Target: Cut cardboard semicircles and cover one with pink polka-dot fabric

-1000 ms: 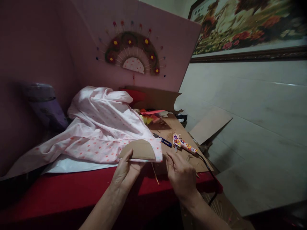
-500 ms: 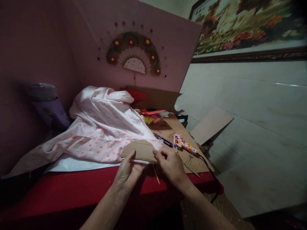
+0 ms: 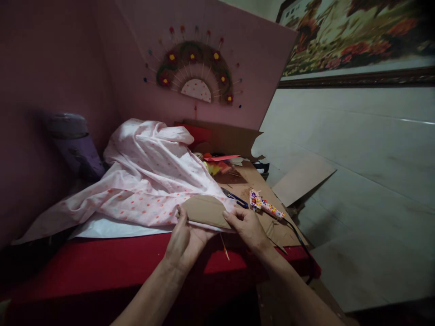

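Observation:
A half-round brown cardboard piece (image 3: 206,209) lies on the edge of a pink dotted cloth (image 3: 149,181) at the front of a red-covered table (image 3: 102,267). My left hand (image 3: 185,237) pinches the cardboard's left lower edge together with the cloth under it. My right hand (image 3: 246,226) grips the right end of the cardboard and the cloth hem, thumb on top. Both hands are closed on them.
A spotted glue gun (image 3: 264,206) with a black cord and a blue-handled tool (image 3: 234,198) lie on a cardboard sheet (image 3: 251,181) right of my hands. A decorated fan (image 3: 197,72) hangs on the pink board behind. A purple container (image 3: 76,145) stands at left. A thin stick (image 3: 224,246) lies near the edge.
My right hand moved left from the bare cardboard sheet and took hold of the right end of the half-round piece. My left hand kept its grip. The camera shifted slightly.

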Motion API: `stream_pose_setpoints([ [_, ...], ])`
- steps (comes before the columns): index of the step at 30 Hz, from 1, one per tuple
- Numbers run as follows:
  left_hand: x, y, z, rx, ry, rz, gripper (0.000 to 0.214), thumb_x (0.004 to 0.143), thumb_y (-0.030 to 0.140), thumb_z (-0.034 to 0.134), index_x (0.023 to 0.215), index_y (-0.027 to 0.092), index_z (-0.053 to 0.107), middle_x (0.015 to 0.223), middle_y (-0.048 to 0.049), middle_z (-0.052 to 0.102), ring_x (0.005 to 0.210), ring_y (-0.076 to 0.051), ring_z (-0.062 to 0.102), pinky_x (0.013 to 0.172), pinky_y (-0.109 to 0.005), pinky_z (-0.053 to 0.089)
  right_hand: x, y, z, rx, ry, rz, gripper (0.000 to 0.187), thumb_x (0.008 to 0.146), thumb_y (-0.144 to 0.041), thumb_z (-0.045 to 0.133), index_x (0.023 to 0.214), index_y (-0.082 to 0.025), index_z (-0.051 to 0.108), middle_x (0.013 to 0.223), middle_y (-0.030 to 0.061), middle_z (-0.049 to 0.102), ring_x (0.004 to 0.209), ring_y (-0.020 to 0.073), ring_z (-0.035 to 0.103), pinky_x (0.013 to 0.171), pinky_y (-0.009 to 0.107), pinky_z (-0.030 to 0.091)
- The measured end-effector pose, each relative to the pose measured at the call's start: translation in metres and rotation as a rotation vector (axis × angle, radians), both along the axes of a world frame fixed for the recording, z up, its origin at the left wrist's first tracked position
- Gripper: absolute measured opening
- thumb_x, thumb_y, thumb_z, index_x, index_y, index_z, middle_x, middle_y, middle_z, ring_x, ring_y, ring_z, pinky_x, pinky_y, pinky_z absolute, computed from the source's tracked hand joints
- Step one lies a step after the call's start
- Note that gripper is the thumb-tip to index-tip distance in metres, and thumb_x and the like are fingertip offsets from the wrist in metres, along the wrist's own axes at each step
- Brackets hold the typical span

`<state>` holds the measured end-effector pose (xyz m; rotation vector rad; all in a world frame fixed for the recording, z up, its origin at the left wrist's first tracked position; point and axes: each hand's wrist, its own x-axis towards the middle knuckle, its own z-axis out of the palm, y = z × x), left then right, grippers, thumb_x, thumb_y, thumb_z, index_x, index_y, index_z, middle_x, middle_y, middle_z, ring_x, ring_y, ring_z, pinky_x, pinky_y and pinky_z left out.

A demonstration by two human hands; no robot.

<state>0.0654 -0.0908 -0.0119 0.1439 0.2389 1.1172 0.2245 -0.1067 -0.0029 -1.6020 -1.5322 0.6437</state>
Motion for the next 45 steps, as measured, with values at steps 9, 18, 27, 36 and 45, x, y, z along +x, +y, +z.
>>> stream_pose_setpoints([
  [9,-0.004,-0.002,-0.001,0.072,-0.063,-0.056,0.059,0.080,0.058,0.041,0.124,0.019,0.049,0.124,-0.0199,0.055,0.120,-0.040,0.042,0.090,-0.066,0.032,0.003,0.002,-0.006,-0.011,0.062,0.036,0.039,0.077,-0.044,0.052,0.050,-0.017,0.046,0.050,-0.0041,0.040,0.050,0.0095,0.036,0.049,0.022,0.027],
  [18,-0.005,-0.003,0.000,0.068,-0.046,-0.052,0.058,0.081,0.053,0.045,0.123,0.013,0.049,0.124,-0.0248,0.053,0.119,-0.044,0.042,0.089,-0.068,0.031,0.008,0.003,-0.009,-0.032,0.136,0.072,0.038,0.077,-0.042,0.052,0.049,-0.018,0.041,0.051,-0.0047,0.035,0.050,0.0085,0.031,0.047,0.022,0.024],
  [27,-0.005,-0.001,-0.002,0.050,-0.058,-0.079,0.064,0.079,0.056,0.045,0.127,0.013,0.045,0.127,-0.0255,0.051,0.121,-0.043,0.040,0.089,-0.069,0.031,0.014,0.002,-0.008,-0.087,0.187,0.053,0.040,0.074,-0.049,0.054,0.050,-0.018,0.043,0.048,-0.0047,0.039,0.046,0.0086,0.031,0.044,0.022,0.024],
  [36,0.002,-0.003,0.002,-0.072,0.245,0.004,0.039,0.081,0.014,0.053,0.120,0.016,0.049,0.103,-0.0149,0.066,0.103,-0.031,0.059,0.089,-0.060,0.041,0.016,0.005,-0.012,-0.058,0.222,0.069,0.044,0.073,-0.054,0.057,0.053,-0.017,0.047,0.051,-0.0034,0.044,0.048,0.0087,0.037,0.045,0.021,0.028],
  [45,0.001,0.000,0.002,-0.127,0.250,0.044,0.038,0.081,0.011,0.052,0.118,0.015,0.049,0.105,-0.0158,0.065,0.101,-0.032,0.060,0.084,-0.057,0.047,0.014,-0.006,-0.009,-0.197,0.685,0.076,0.057,0.077,-0.068,0.041,0.090,-0.015,0.057,0.068,0.0042,0.059,0.051,0.0111,0.052,0.042,0.020,0.043],
])
